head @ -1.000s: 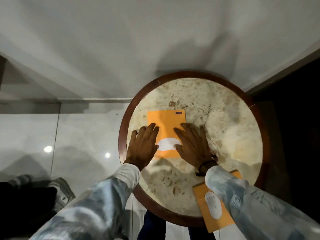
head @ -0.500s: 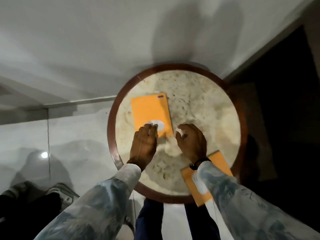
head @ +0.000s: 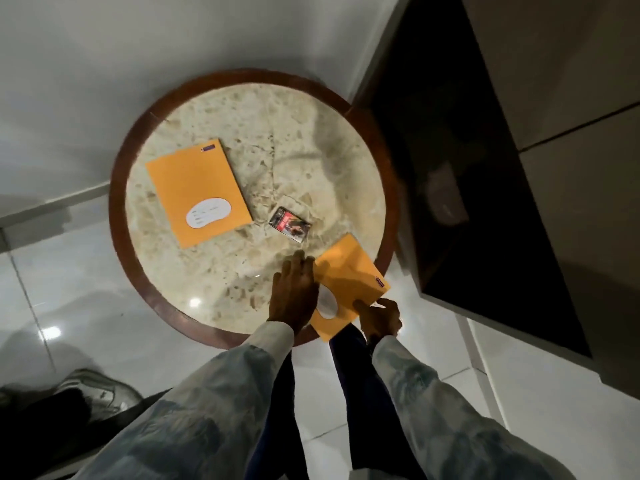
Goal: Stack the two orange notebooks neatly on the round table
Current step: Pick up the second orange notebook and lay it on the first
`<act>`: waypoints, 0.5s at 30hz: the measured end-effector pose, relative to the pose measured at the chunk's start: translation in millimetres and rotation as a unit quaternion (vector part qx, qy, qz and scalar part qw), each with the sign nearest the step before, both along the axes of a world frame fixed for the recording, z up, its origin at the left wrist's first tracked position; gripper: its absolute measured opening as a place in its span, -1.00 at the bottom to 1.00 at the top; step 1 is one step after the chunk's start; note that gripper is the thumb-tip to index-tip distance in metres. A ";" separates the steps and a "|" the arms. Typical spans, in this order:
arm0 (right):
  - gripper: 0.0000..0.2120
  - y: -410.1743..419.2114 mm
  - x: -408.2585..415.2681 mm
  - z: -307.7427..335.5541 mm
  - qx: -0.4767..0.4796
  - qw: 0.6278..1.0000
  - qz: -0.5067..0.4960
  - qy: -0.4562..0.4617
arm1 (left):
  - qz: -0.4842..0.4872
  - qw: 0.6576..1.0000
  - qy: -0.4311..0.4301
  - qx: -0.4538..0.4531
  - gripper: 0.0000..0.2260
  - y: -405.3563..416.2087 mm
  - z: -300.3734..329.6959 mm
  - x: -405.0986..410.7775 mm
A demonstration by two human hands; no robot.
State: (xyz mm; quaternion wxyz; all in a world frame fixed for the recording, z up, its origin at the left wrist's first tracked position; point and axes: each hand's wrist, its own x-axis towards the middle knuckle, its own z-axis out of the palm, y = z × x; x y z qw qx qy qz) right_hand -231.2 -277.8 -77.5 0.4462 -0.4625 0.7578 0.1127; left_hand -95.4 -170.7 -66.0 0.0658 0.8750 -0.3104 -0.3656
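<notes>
The round table has a beige marble top and a brown wooden rim [head: 117,216]. One orange notebook [head: 197,188] lies flat on its left half, white label facing me. A second orange notebook [head: 349,275] sits at the near right edge and overhangs the rim. My left hand [head: 294,292] lies palm down over that notebook's left edge and hides part of its white label. My right hand [head: 379,317] pinches its near corner, thumb on top. The two notebooks are apart.
A small dark card pack [head: 290,225] lies on the marble between the notebooks. A dark cabinet [head: 467,202] stands close against the table's right side. A pale shoe [head: 100,389] rests on the glossy white floor at lower left.
Both hands left the far notebook and moved back and right to the second one at the table's near edge. The small card pack has come into view.
</notes>
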 end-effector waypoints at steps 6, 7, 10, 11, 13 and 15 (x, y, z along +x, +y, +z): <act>-0.50 -5.3 10.0 5.6 -0.067 0.997 0.031 -0.015 | 0.145 0.982 0.076 -0.099 -0.66 2.1 -1.3 6.0; -0.50 -6.9 17.8 13.3 -0.098 0.993 0.066 -0.030 | 0.179 0.972 0.081 -0.127 -0.71 5.1 1.3 9.7; -0.57 -9.9 57.5 35.6 -0.174 0.966 0.153 -0.117 | 0.318 0.922 0.086 -0.203 -0.82 21.6 14.8 27.5; -0.61 -9.0 76.7 42.1 -0.188 0.957 0.163 -0.148 | 0.357 0.902 0.083 -0.228 -0.83 28.9 20.8 37.7; -0.62 -6.1 118.7 50.7 -0.198 0.943 0.178 -0.201 | 0.409 0.873 0.073 -0.257 -0.85 41.8 31.0 63.5; -0.60 2.3 166.6 53.4 -0.193 0.926 0.219 -0.237 | 0.444 0.855 0.045 -0.265 -0.83 57.4 37.3 98.0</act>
